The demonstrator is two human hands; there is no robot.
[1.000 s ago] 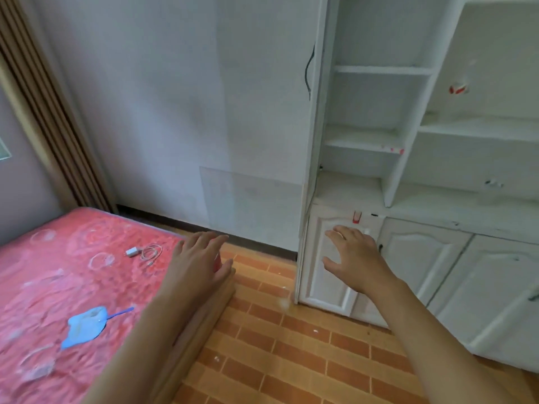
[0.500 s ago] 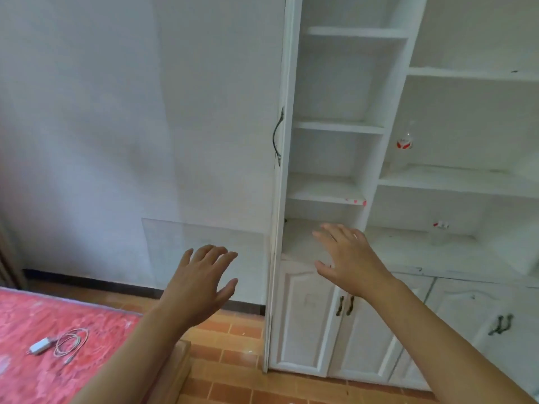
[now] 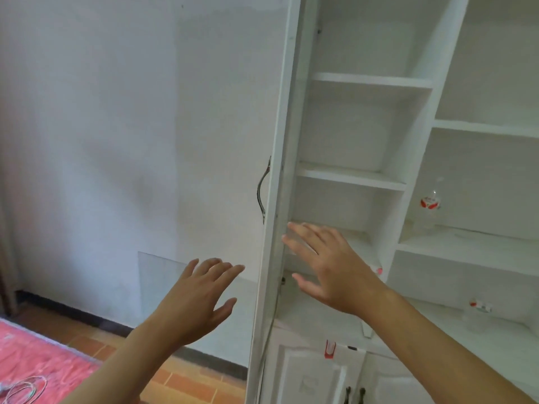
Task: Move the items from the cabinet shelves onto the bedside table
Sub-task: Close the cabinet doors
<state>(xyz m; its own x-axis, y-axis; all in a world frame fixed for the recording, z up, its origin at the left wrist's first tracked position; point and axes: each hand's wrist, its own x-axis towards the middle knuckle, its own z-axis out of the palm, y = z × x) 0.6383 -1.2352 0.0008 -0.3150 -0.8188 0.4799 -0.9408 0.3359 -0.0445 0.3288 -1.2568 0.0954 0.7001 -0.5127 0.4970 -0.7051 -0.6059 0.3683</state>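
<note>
Both hands are spread and empty — right hand [image 3: 335, 272] raised before the cabinet's [image 3: 437, 83] narrow shelves, left hand [image 3: 195, 298] lower, by the open door [image 3: 280, 141]. The clear bottle [image 3: 428, 207] stands upright on a shelf at about two o'clock from the right fingers [image 3: 300, 234], apart from them — the right hand is nearer.

Soft, even daylight fills the scene, with no hard shadows or glare. Wide-angle bending tilts the cabinet [image 3: 379, 176] uprights, and slight blur softens the right hand [image 3: 329, 266] fingertips
</note>
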